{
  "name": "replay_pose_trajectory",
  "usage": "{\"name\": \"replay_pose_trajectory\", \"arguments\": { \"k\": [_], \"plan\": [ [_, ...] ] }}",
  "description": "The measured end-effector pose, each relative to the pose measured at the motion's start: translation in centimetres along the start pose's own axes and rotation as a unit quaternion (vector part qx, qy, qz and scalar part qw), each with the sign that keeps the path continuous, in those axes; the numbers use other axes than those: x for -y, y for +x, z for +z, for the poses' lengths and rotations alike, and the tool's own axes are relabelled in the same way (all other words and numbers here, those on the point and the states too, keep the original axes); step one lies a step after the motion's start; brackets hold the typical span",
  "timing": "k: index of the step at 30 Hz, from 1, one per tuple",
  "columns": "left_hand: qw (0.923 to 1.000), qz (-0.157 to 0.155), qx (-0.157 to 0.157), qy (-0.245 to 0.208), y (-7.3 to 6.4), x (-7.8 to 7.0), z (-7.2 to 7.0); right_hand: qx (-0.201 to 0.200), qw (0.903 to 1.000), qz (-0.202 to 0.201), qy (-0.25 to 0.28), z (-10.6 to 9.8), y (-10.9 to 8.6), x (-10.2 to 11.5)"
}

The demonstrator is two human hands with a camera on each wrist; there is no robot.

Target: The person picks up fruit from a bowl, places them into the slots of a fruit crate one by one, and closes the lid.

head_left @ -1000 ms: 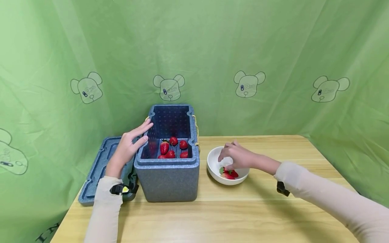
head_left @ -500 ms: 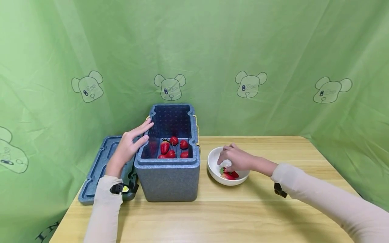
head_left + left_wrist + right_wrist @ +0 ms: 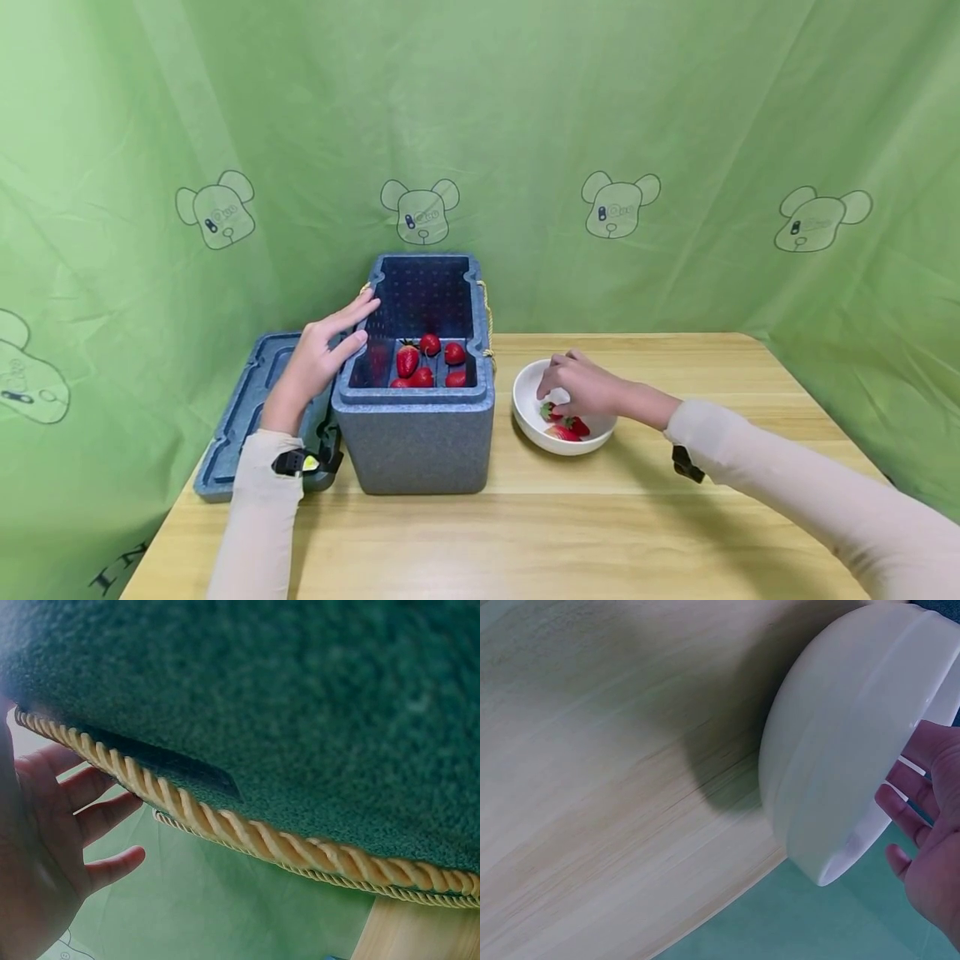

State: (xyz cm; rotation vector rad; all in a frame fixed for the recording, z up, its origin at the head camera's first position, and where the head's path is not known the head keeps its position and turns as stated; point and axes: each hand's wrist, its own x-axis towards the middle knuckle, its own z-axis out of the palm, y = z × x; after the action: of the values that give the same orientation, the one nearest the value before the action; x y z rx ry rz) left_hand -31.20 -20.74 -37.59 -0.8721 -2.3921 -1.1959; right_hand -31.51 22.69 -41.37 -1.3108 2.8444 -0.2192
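Note:
A grey-blue insulated box [image 3: 414, 446] stands without its lid, with several strawberries [image 3: 407, 361] on its floor. My left hand [image 3: 311, 367] rests on the box's left rim, fingers straight; in the left wrist view the left hand [image 3: 56, 817] shows beside the twisted rope handle [image 3: 225, 825]. My right hand [image 3: 585, 387] reaches into a white bowl [image 3: 528, 421] and pinches a strawberry [image 3: 551, 411] by its leafy end. More strawberries [image 3: 566, 431] lie below it in the bowl. In the right wrist view the bowl wall hides the right fingertips.
The box's lid [image 3: 240, 425] lies flat to the left of the box, partly under my left forearm. Both stand on a wooden table [image 3: 480, 542]. A green cloth [image 3: 517, 108] with bear-head drawings hangs behind the table and at its sides.
My right fingers have taken hold of a strawberry in the bowl, and it has shifted slightly up and away from the others. The left hand stays on the box rim.

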Motion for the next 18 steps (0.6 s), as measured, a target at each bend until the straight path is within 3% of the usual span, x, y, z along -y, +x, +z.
{"name": "replay_pose_trajectory", "arguments": {
  "k": [12,18],
  "plan": [
    [1.0000,-0.003,0.001,0.003,-0.3,-0.1,0.0,0.025,0.9996,0.009,-0.008,1.3,0.6,-0.4],
    [1.0000,0.000,-0.001,0.003,-0.1,-0.1,0.0,0.019,0.9996,0.005,-0.019,1.1,0.7,-0.4]
  ]
}}
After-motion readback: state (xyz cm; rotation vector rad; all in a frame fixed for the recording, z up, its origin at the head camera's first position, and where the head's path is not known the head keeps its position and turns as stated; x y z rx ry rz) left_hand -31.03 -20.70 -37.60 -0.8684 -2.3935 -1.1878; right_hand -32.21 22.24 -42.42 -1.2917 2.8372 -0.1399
